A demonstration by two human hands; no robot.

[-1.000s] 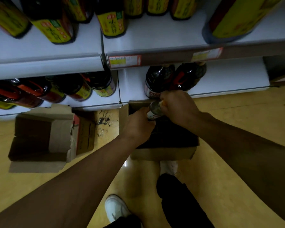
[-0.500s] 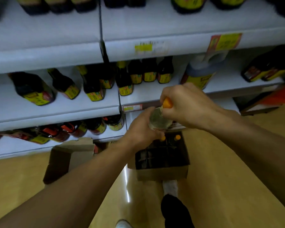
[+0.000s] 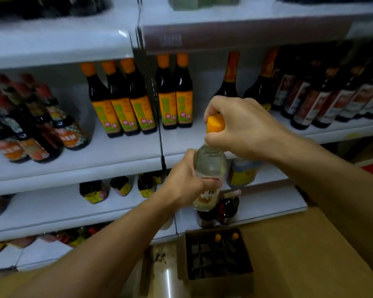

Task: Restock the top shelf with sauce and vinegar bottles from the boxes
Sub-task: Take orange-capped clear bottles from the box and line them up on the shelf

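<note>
Bottle (image 3: 210,168) has risen from box (image 3: 219,284), both hands gripping.

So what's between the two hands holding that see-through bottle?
In the head view, only the clear bottle itself: its bare glass shoulder and neck. The right hand pinches the orange cap on top; the left hand grips the body lower down.

White metal shelving (image 3: 78,166) is filling the view in several tiers, price-tag strips (image 3: 235,37) running along the front edges. Below, a tan floor (image 3: 299,244) is catching a streak of overhead light (image 3: 169,282). The lighting is looking dim.
</note>
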